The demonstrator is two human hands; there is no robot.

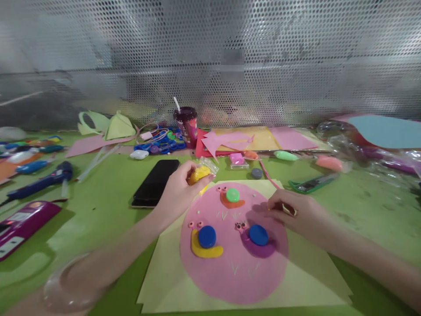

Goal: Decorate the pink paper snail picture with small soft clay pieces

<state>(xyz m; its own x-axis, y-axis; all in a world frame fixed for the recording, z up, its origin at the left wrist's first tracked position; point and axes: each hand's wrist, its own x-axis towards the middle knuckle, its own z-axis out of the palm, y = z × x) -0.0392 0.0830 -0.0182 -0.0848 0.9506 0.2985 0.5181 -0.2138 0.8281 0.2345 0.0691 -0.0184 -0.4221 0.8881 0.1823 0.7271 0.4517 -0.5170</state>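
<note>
My left hand [179, 186] is closed round a lump of yellow clay [198, 174] in a clear wrapper, just beyond the pink paper circle [230, 272]. My right hand [292, 213] rests at the circle's right edge, fingers pinched on something small I cannot make out. On the circle sit three clay snails: an orange one with a green shell [232, 196], a yellow one with a blue shell [205, 240] and a purple one with a blue shell [258, 239]. The circle lies on a pale yellow sheet [305, 281].
A black phone [154, 183] lies left of my left hand. A blue glue gun [42, 182], a purple packet [23, 224], scissors [162, 145], a dark cup with a straw [187, 125], coloured papers [263, 138], clay pieces [286, 155] and plastic bags [378, 153] cover the green table. Perforated metal wall behind.
</note>
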